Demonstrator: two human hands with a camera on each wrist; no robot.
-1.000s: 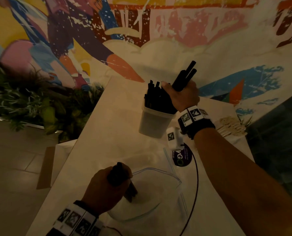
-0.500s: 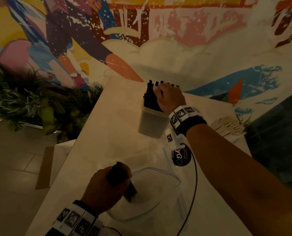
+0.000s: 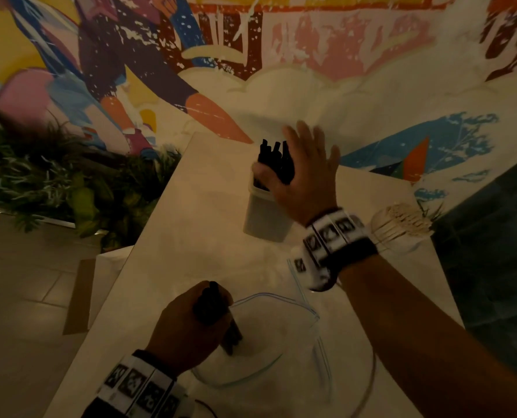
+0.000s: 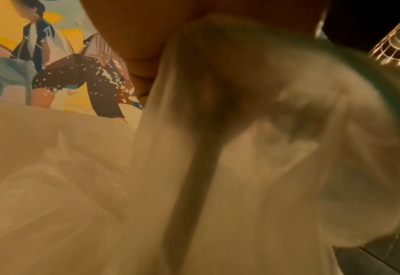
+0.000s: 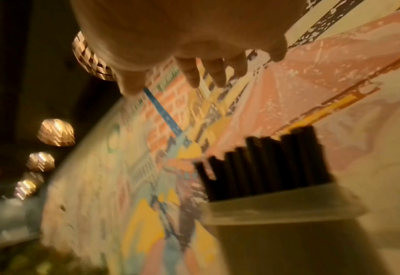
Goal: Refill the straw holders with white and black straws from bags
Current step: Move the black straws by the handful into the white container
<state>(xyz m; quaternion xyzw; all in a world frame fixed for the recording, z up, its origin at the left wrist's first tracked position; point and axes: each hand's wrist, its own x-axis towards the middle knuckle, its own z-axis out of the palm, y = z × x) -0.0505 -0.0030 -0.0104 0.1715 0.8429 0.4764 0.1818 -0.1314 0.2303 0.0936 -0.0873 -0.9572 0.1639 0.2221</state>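
From the head view, the right hand [image 3: 304, 176] hangs spread above the black straws [image 3: 274, 159] standing in the white holder [image 3: 264, 220] on the worktop [image 3: 197, 236]; a light flat-palmed tap would likely level them without tipping it. The left hand [image 3: 188, 330] grips a bundle of dark straws [image 3: 218, 315] at the mouth of the clear bag [image 3: 281, 336].

The left wrist view is blurred: bag film [image 4: 288, 167] and a dark shaft only.

The right wrist view shows the fingers [image 5: 192, 74] straight, clear of the straw tips [image 5: 265, 161], holding nothing.
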